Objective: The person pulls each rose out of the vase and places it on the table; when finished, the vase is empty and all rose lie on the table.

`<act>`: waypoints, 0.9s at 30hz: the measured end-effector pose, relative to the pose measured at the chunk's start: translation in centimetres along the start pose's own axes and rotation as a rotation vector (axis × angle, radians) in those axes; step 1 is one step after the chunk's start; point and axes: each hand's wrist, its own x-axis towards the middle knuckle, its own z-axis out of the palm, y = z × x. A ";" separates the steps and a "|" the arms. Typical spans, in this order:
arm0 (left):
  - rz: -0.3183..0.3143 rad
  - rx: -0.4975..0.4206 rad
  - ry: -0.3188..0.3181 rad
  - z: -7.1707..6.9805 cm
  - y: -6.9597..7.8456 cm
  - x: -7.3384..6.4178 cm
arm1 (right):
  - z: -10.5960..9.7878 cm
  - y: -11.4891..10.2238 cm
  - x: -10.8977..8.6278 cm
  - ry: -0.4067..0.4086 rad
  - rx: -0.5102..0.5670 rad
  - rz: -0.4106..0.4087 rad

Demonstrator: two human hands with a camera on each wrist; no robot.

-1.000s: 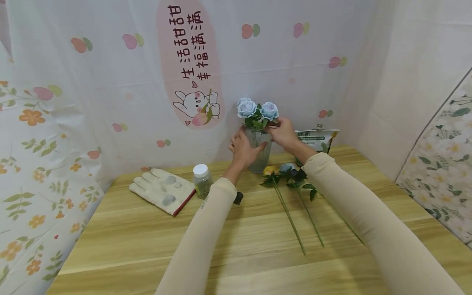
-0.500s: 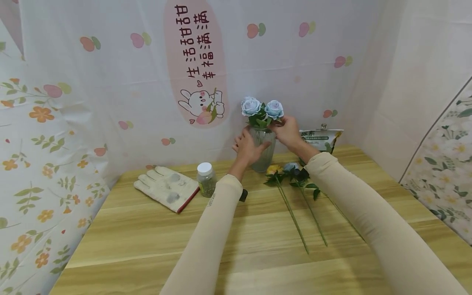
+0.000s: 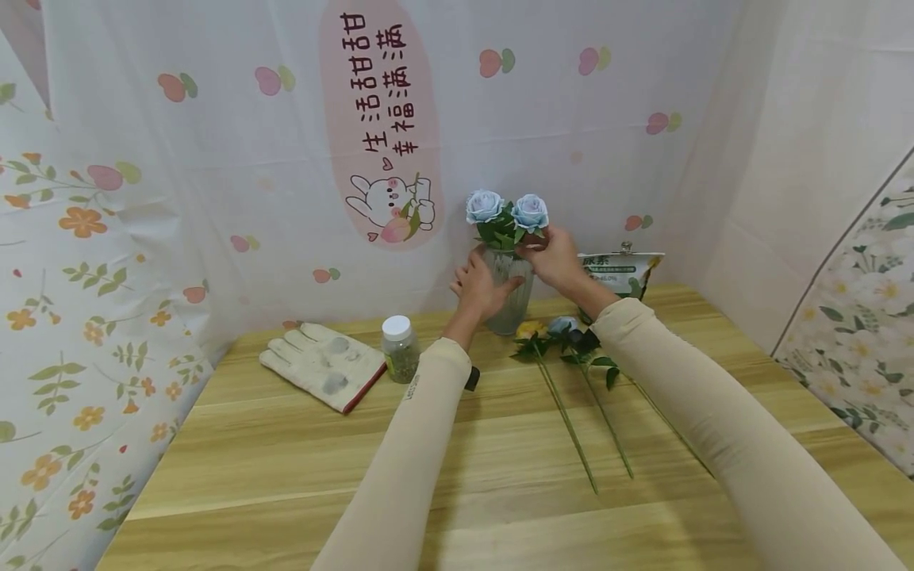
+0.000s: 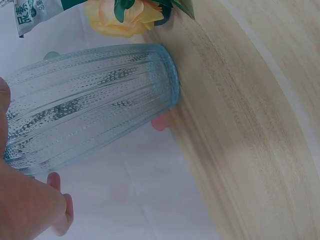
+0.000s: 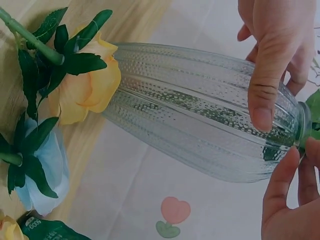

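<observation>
A clear ribbed glass vase (image 3: 508, 297) stands at the back of the wooden table, with blue roses (image 3: 485, 206) and green leaves above its mouth. My left hand (image 3: 480, 289) grips the vase's upper part from the left, the thumb lying across the glass in the right wrist view. At the rim, my right hand (image 3: 555, 258) pinches a blue rose (image 3: 531, 212) low on its green stem, under the bloom. The right fingertips (image 5: 288, 159) are close against the glass neck. In the left wrist view the vase (image 4: 95, 102) shows without its flowers.
A yellow rose (image 3: 530, 330) and a blue rose (image 3: 564, 324) lie right of the vase, stems toward the front. Behind the right forearm stands a clipped printed bag (image 3: 621, 270). A white-lidded jar (image 3: 401, 349) and a work glove (image 3: 324, 365) lie left.
The whole head view shifted slightly right, then settled. A further blue bloom behind the left rose has slipped almost out of sight. Both hands stay at the vase.
</observation>
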 end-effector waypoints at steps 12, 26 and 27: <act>0.011 0.017 -0.015 0.0 0.0 -0.2 | 0.3 0.6 -0.1 0.045 -0.020 -0.027; 0.002 0.059 -0.006 0.3 -0.1 -0.1 | 0.1 -0.1 -0.1 0.076 -0.070 -0.047; 0.005 0.059 -0.006 0.3 -0.1 -0.1 | 0.0 -0.1 -0.1 0.072 -0.071 -0.057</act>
